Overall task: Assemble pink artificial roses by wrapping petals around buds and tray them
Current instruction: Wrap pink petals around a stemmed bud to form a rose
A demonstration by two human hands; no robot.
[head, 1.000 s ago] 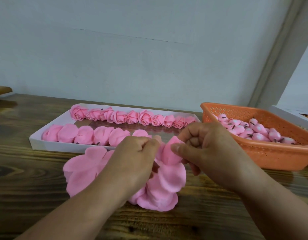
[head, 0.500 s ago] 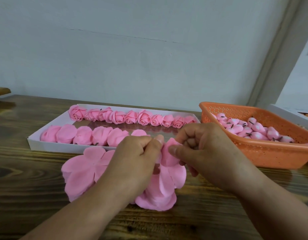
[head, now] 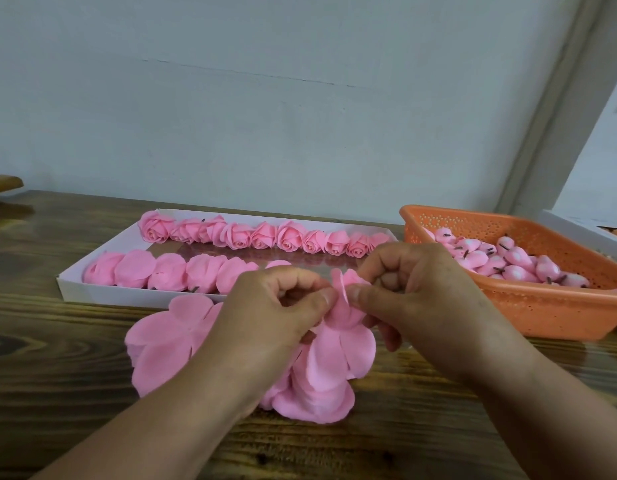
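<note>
1. Step in hand, as I judge it: you are wrapping a petal round a bud, mid-frame, just in front of the white tray (head: 71, 287). The bud itself is hidden inside the pink folds.

2. Your left hand (head: 275, 306) has its thumb and forefinger pinched tight on the upright petal (head: 345, 299). No gap shows between the fingertips and the petal.

3. Your right hand (head: 421, 292) pinches the same petal from the other side, thumb tip almost touching the left thumb. The remaining fingers are curled in behind.

4. More petals hang loose below both hands and drape onto the wooden table (head: 57, 410). A flat petal sheet (head: 165, 344) lies at centre left, partly under your left forearm.

5. Next move, by my reading: roll the pinched petal snug round the core, then bring up the hanging petals one at a time. Keep the pinch light, since the material looks thin and creases easily.

6. The tray sits behind the hands. Finished roses (head: 262, 235) fill its far row, and a near row runs part way across from the left.

7. The orange basket (head: 542, 306) at right holds the spare buds (head: 507, 261).
</note>
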